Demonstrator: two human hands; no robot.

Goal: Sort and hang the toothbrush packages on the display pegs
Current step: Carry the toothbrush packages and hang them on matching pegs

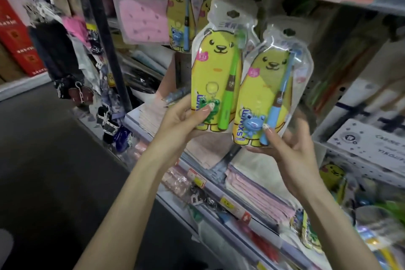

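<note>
Head view showed a store shelf (263,228). In front of it, a green pack (215,72) and a blue pack (271,85) stood upright, edges overlapping. Above the shelf, another pack (178,17) hung. Left hand (182,120) pinched the green pack's bottom; right hand (289,149) pinched the blue's.

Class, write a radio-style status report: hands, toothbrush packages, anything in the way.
Left hand grips green-brush package. Right hand grips blue-brush package. Both held up, unhung. Hanging packages close behind, partly covered.
</note>
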